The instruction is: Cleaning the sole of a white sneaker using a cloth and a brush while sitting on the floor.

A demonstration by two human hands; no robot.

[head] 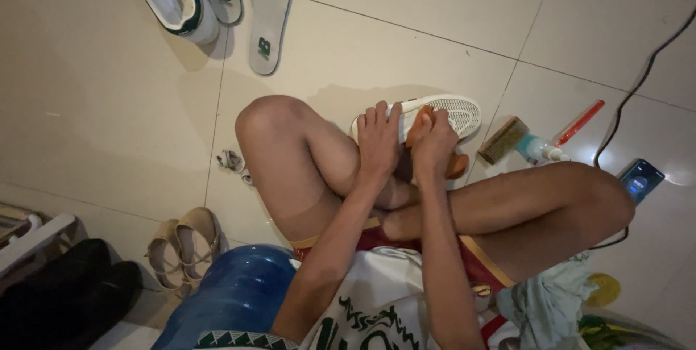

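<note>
Shoe (442, 112) at frame centre, sole up, propped across the crossed legs; open tile floor (109, 103) left and beyond. Left hand (378, 140) fingers clamped over its edge; right hand (433, 146) closed on an orange brush (457, 165) pressed to the sole.

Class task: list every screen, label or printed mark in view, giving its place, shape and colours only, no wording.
Phone: floor at right, by the black cable; dark rectangle, lit blue screen.
Insole: floor at top; pale, elongated, small green mark.
Bottle: lying right of the white shoe; clear, teal band.
</note>
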